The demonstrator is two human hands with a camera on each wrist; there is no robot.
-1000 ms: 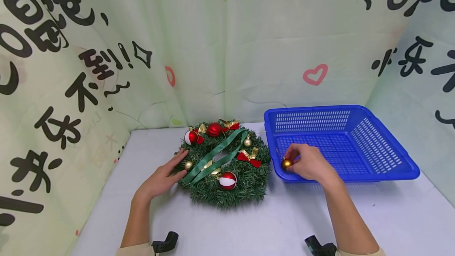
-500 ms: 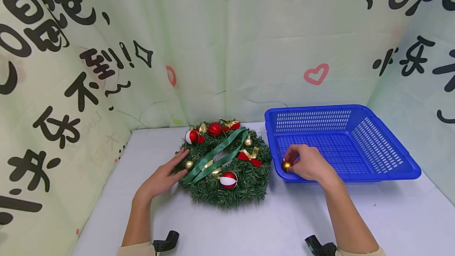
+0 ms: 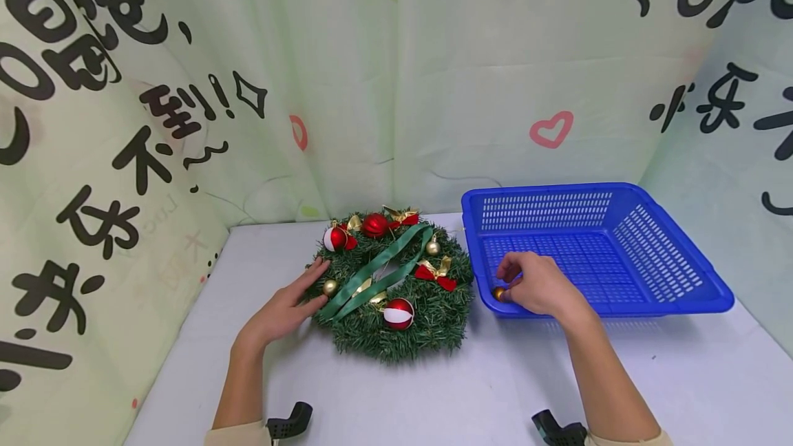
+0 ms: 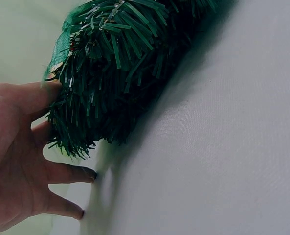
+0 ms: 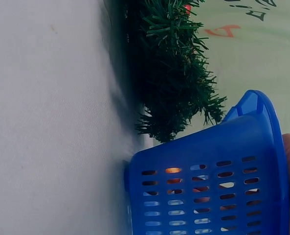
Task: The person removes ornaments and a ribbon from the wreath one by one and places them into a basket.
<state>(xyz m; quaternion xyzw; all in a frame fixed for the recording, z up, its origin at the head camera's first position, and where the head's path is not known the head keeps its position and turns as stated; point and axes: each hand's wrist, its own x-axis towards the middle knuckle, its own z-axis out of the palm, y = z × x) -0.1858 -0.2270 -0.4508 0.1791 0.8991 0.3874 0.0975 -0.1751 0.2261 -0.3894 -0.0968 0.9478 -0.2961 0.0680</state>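
My left hand (image 3: 288, 305) lies at the left side of a green wreath (image 3: 434, 336), fingers spread, the fingertips in its needles beside a gold ball (image 3: 330, 288). In the left wrist view the thumb and a finger touch the wreath's edge (image 4: 96, 98), and two fingers reach down by the table. Inside the near left corner of a blue basket (image 3: 576, 308) is my right hand (image 3: 539, 284), fingers loosely bent. Just below its fingertips sits a gold-orange ball (image 3: 498, 292), partly hidden by the hand. Through the slots of the basket's wall (image 5: 213, 142) the ball's orange shows.
The wreath carries several red and white balls, among them a striped ball (image 3: 398, 314), and bows such as a red and gold bow (image 3: 436, 274). A green ribbon (image 3: 378, 260) crosses it. Behind the white table (image 3: 403, 405) hangs a printed curtain (image 3: 458, 88).
The gold-orange ball has dropped lower in the basket, out from the right fingertips and more hidden behind them. The right hand barely moves, and the left hand stays on the wreath.
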